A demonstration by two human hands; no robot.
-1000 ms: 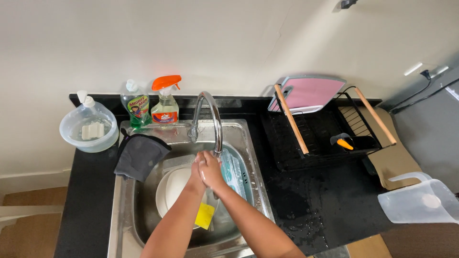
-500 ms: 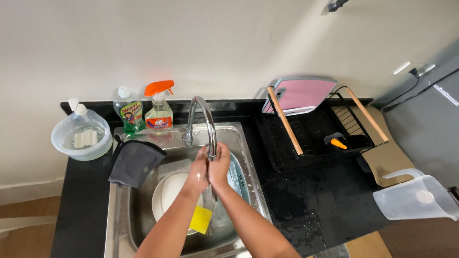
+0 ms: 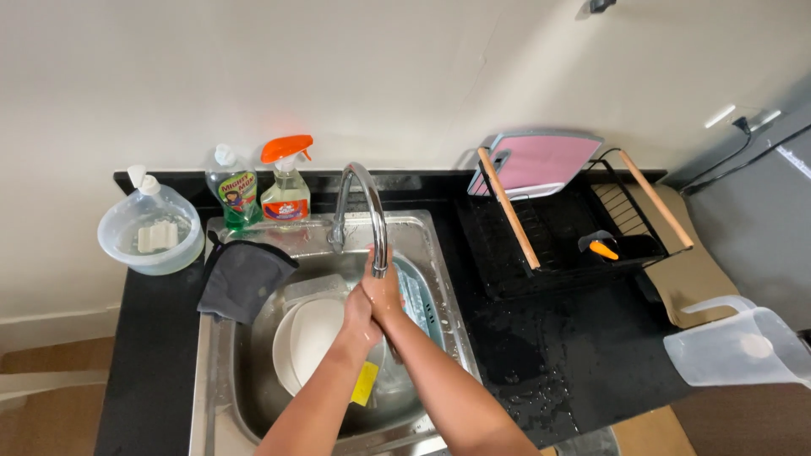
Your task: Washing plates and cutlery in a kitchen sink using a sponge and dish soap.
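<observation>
My left hand (image 3: 360, 318) and my right hand (image 3: 386, 293) are pressed together right under the spout of the curved metal faucet (image 3: 365, 205), over the steel sink (image 3: 221, 384). Neither hand holds anything that I can see. Below them in the basin lie white plates (image 3: 309, 342), a yellow sponge (image 3: 365, 384) and a light blue perforated tray (image 3: 422, 306). A dark grey cloth (image 3: 243, 279) hangs over the sink's left rim.
A green dish soap bottle (image 3: 231, 187) and an orange-topped spray bottle (image 3: 285, 181) stand behind the sink. A clear bowl (image 3: 152, 231) sits at left. A black dish rack (image 3: 564, 219) holds a pink board (image 3: 541, 163). A clear jug (image 3: 742, 346) is at right.
Both hands have stayed clasped under the spout, shifting against each other. The view has drifted slightly so the sink sits a little further left.
</observation>
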